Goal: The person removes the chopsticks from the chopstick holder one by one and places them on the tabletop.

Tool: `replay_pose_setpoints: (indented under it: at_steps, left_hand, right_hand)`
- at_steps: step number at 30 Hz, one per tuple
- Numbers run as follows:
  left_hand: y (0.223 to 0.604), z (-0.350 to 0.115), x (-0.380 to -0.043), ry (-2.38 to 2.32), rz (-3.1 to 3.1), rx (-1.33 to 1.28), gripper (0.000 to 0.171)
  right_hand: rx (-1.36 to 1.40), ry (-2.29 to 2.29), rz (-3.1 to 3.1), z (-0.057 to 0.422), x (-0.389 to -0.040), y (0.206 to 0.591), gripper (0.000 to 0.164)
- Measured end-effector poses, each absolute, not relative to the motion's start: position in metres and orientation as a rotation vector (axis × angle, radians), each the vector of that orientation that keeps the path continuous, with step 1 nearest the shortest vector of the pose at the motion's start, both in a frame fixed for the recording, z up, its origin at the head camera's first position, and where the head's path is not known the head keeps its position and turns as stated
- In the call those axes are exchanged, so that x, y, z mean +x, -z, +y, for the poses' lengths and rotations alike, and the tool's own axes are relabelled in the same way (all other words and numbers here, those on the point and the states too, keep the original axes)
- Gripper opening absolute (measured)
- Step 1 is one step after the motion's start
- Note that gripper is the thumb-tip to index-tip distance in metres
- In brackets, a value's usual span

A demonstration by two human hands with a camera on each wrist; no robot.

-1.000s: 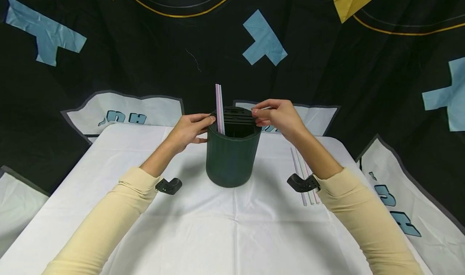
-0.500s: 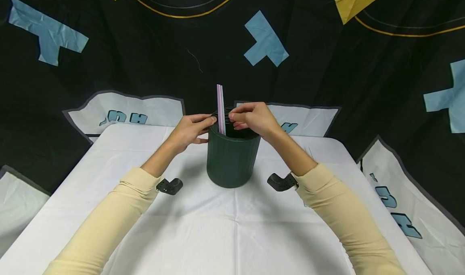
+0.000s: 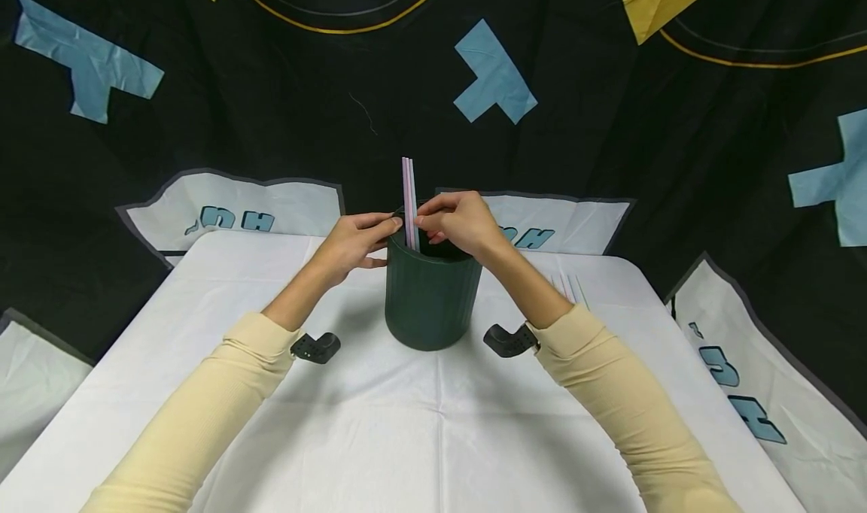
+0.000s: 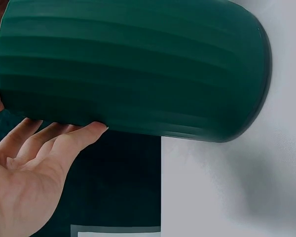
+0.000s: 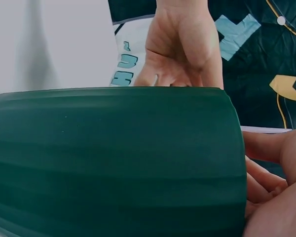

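A dark green ribbed container (image 3: pixel 433 302) stands upright on the white-covered table. Straws (image 3: pixel 409 197), pink and pale blue, rise out of its left part. The left hand (image 3: pixel 352 246) holds the container at its upper left: in the left wrist view its thumb is at the rim and the fingers (image 4: pixel 89 136) lie along the outer wall. Over the opening, the right hand (image 3: pixel 460 220) has bent fingers, with thumb and forefinger tips right at the straws. Whether they pinch a straw I cannot tell. In the right wrist view the rim hides these fingertips.
More thin straws (image 3: pixel 569 287) lie on the table (image 3: pixel 433 438) right of the container, partly behind the right forearm. A black wrist camera (image 3: pixel 511 340) hangs below each wrist. Behind the table is a black cloth (image 3: pixel 305 107) with blue and yellow shapes.
The right hand has moved left from the container's right rim, across the opening, to the straws. The left hand and the container have stayed put.
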State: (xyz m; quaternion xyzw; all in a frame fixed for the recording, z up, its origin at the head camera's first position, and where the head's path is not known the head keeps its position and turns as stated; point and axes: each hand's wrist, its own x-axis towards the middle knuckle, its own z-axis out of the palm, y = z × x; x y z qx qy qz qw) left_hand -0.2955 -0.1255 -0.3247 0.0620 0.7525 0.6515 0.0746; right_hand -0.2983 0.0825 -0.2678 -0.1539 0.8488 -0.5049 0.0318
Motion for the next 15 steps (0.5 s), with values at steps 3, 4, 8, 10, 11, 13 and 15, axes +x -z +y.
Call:
replay_pose_setpoints:
  at_steps: [3, 4, 8, 10, 11, 13, 15]
  left_hand:
    - [0.3249, -0.1261, -0.2954, -1.943, 2.267, 0.18, 0.05]
    - [0.325, -0.1261, -0.2956, -1.943, 2.267, 0.178, 0.05]
    - [0.3242, -0.1256, -0.2954, -1.943, 2.269, 0.183, 0.05]
    - [0.324, -0.125, -0.2956, -1.944, 2.267, 0.184, 0.049]
    - [0.3239, -0.1248, -0.2955, -1.944, 2.267, 0.184, 0.049]
    - [0.324, -0.1247, -0.2959, -1.944, 2.266, 0.182, 0.049]
    - [0.324, -0.1248, -0.2959, -1.944, 2.264, 0.182, 0.05]
  right_hand:
    - [-0.482, 1.561, 2.631, 0.0803, -0.298, 0.2697, 0.017]
    - [-0.478, 1.569, 2.635, 0.0798, -0.2981, 0.2703, 0.016]
    - [-0.443, 1.618, 2.633, 0.0786, -0.2986, 0.2725, 0.014]
    - [-0.425, 1.643, 2.627, 0.0788, -0.2985, 0.273, 0.013]
    - [-0.42, 1.655, 2.622, 0.0791, -0.2985, 0.273, 0.012]
    - [-0.412, 1.685, 2.6, 0.0797, -0.2978, 0.2725, 0.012]
    - [-0.393, 1.718, 2.573, 0.0811, -0.2969, 0.2714, 0.012]
